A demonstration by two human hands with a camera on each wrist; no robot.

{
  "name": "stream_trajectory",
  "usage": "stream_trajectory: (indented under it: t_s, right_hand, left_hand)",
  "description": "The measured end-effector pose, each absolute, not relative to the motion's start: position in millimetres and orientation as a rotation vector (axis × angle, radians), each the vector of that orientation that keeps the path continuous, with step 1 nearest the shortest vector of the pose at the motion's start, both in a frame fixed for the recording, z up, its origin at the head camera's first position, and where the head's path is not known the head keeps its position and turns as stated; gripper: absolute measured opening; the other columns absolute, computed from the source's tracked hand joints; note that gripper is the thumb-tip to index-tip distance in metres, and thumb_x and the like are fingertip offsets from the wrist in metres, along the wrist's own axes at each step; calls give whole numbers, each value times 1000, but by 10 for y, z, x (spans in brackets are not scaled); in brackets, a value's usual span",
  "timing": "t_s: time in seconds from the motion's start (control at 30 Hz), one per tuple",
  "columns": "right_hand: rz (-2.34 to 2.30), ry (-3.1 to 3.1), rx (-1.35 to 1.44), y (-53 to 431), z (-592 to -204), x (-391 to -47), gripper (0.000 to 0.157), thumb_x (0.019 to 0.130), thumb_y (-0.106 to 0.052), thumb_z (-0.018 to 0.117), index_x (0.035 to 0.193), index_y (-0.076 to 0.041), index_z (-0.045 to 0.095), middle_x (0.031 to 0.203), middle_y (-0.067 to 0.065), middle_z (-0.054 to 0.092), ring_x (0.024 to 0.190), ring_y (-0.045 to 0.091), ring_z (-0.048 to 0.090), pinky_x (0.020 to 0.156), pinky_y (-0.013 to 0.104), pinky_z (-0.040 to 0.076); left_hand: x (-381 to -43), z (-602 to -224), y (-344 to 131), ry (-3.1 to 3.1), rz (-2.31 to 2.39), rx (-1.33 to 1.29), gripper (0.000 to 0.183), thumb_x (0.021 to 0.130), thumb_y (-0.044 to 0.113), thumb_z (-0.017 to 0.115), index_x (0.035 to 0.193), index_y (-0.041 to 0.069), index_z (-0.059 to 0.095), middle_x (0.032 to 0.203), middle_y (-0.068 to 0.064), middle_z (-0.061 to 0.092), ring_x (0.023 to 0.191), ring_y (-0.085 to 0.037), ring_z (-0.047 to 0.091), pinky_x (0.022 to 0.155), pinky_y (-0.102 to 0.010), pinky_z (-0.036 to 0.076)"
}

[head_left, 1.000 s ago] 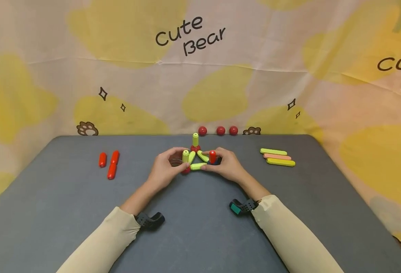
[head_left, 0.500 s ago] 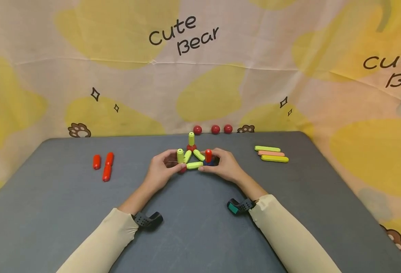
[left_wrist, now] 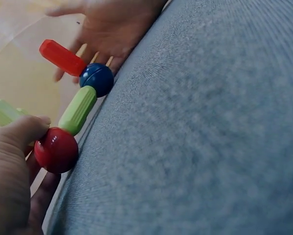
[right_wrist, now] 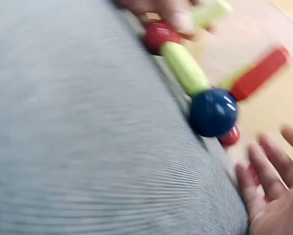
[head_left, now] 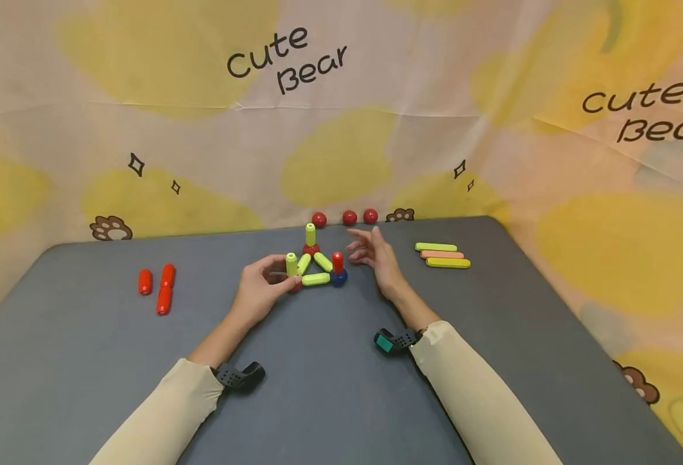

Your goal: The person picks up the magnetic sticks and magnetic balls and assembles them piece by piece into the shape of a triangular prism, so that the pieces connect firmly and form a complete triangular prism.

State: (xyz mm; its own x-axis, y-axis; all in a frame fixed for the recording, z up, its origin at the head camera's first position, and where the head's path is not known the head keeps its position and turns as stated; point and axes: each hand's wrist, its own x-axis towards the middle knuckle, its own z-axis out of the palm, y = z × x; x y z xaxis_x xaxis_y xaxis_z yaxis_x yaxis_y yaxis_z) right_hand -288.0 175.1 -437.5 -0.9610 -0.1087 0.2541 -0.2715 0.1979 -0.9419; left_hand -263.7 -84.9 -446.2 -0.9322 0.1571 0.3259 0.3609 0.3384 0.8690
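Grey tabletop (head_left: 318,387) beneath lime-sided triangle (head_left: 316,279)

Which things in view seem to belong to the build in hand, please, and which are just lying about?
Likely in the build:
red ball gripped by the left hand
farther red ball
blue ball with upright red rod
five green rods

Lying about, perhaps spares:
three red balls at the back
loose red rods, left
loose green rod, pink rod and yellow rod, right

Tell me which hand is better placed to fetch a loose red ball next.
Probably the right hand: it holds nothing and is nearer the loose red balls, while the left hand grips a red corner ball.
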Motion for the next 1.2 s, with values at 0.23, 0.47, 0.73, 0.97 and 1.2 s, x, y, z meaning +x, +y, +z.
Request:
stream_trajectory:
  t_s: [0.23, 0.47, 0.73, 0.97, 1.2]
  right_hand:
    - [1630, -2315, -219, 1785, -4251, -3136, 36, 100, -25, 64, 128, -2, 65, 120, 16, 65, 97, 25, 72, 80, 32, 62]
    - [1238, -2618, -187, 1884, -4101, -3432, 57, 94, -27, 68, 144, -5, 51, 142, 22, 50, 117, 35, 62, 100, 48, 52]
    - [858, -2788, -32, 2009, -4170, -3764, 59, 91, -31, 71, 145, -17, 51, 153, 17, 45, 134, 42, 49, 103, 60, 48]
    - [977, -2734, -33, 1979, -4277, -3721, 34, 98, -28, 66, 126, -9, 59, 122, 16, 68, 109, 32, 63, 91, 48, 52]
    - [1648, -2399, 89, 1704, -4043, -3460, 39, 95, -25, 72, 127, -5, 63, 124, 19, 65, 112, 32, 63, 97, 44, 55]
  left_hand:
    - [-2697, -4416, -884, -2412, -1670, -478, 42, 84, 6, 81, 124, 3, 69, 113, -20, 73, 99, -30, 73, 81, -18, 57]
    - [-2720, -4393, -895, -2409, -1684, -485, 43, 85, 8, 81, 125, 3, 68, 113, -20, 73, 100, -31, 72, 81, -17, 56]
    - [-2620, -4453, -889, -2435, -1693, -464, 43, 84, 8, 82, 125, 4, 68, 113, -18, 73, 98, -30, 73, 84, -28, 59]
    - [-2564, -4469, -914, -2466, -1674, -422, 43, 84, 7, 82, 125, 4, 68, 113, -18, 74, 99, -28, 73, 84, -28, 60]
    - [-2610, -4437, -881, -2459, -1683, -452, 42, 85, 11, 81, 124, 4, 68, 116, -18, 73, 104, -30, 72, 92, -41, 60]
